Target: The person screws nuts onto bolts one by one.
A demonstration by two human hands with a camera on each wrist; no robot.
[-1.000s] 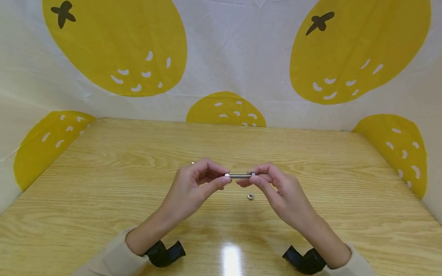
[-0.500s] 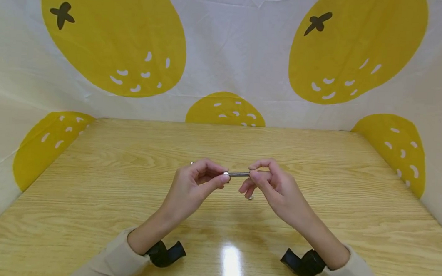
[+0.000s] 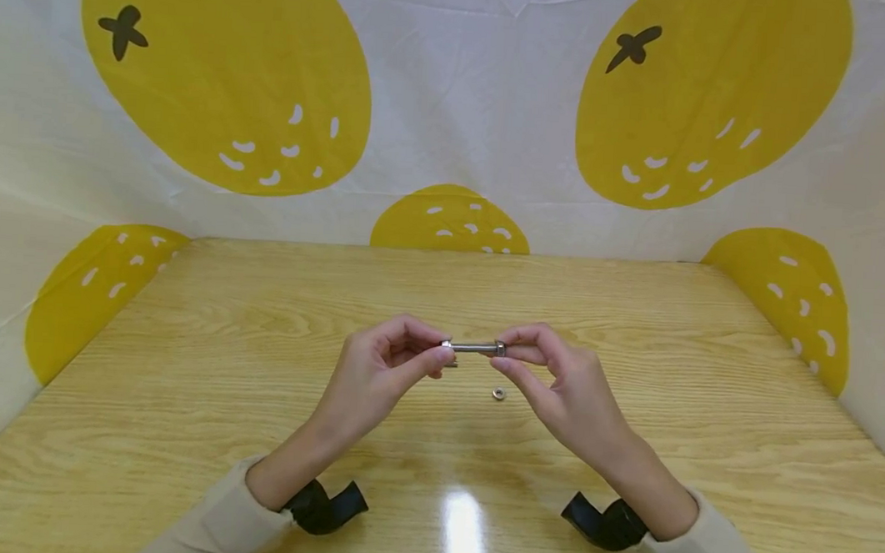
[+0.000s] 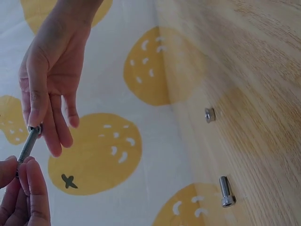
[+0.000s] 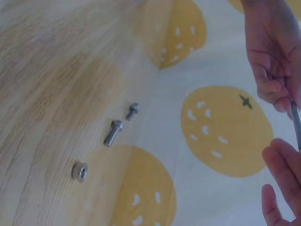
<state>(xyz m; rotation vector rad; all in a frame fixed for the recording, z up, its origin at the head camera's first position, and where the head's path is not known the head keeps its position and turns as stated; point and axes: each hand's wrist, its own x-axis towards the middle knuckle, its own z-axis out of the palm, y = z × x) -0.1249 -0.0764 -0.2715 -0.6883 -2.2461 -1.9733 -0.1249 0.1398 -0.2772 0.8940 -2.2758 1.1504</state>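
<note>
Between my two hands a long silver bolt point(image 3: 474, 347) lies level above the table. My left hand point(image 3: 378, 365) pinches its left end between thumb and index finger. At the other end, the thumb and fingers of my right hand point(image 3: 572, 392) pinch a nut point(image 3: 500, 348) around the bolt's tip. The left wrist view shows the threaded shank point(image 4: 28, 147) running from one hand to the other. Below the hands, a loose round nut point(image 3: 499, 393) lies on the table.
On the wooden table point(image 3: 216, 432) a socket-head bolt point(image 5: 113, 133) and a shorter one point(image 5: 133, 111) lie beyond the loose nut, mostly hidden by the left hand in the head view. A white cloth point(image 3: 474, 103) with yellow fruit prints stands behind and at both sides.
The right fingers shift around the bolt's end: spread half a second ago with the nut covered, they now pinch the nut in plain sight. Both hands drift slightly left.
</note>
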